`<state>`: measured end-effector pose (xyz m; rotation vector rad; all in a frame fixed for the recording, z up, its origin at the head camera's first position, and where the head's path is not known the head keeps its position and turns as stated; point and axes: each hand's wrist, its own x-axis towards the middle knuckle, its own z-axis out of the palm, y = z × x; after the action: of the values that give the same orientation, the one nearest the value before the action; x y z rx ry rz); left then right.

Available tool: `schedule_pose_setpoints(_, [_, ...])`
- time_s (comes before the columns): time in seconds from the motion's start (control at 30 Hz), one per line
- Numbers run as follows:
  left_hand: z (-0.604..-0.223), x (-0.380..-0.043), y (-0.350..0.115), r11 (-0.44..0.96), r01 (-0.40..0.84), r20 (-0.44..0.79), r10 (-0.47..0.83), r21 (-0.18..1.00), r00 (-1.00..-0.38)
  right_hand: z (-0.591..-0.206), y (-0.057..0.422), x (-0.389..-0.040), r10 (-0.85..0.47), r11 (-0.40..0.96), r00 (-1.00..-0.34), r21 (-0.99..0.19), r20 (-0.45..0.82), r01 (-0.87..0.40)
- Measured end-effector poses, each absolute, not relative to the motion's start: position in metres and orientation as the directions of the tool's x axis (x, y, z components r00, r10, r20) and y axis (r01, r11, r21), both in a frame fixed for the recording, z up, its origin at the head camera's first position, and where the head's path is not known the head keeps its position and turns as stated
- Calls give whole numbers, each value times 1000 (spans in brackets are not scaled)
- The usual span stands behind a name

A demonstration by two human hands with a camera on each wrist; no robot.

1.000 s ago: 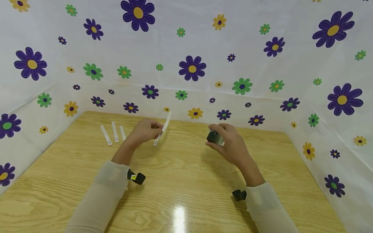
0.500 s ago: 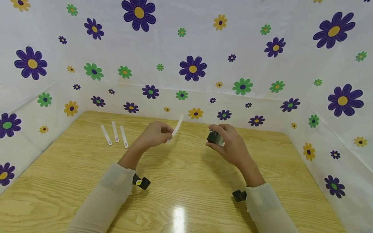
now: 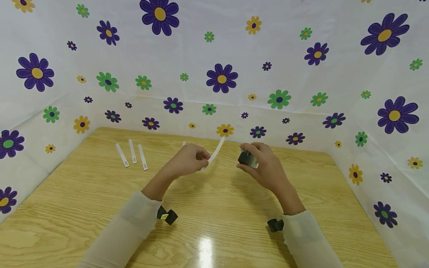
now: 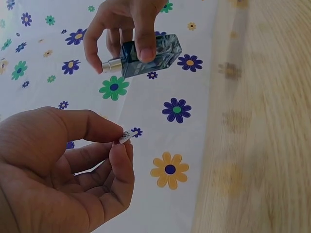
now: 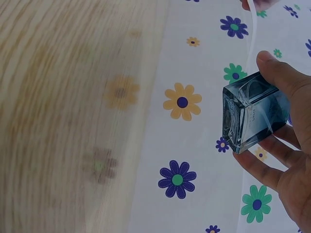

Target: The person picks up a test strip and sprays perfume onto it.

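1. Left hand pinches a strip, free end slanting up.
2. Right hand grips the bottle, apart from the strip.
3. On the table, three strips lie left of the left hand; another strip shows behind it.

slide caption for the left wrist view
Left hand pinching a white paper strip, right hand holding an angular blue glass bottle, against a flower-printed white backdrop.

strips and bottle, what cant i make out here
Head: print on the three strips, too small.
Head: rest of a white tip, behind left hand.
Left wrist: print on the held strip, too small.
Right wrist: gripped end of held strip, cut by top edge.
Right wrist: top of bottle, hidden by right hand.
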<state>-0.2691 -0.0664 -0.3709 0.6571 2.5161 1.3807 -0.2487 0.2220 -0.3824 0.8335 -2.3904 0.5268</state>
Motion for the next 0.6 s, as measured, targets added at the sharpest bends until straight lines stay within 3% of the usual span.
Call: schedule_pose_setpoints(0.6, [-366,-254,-48,474,336,34,539,814,-842,-382,220,-248,-457,728,-651,-167,606,-665])
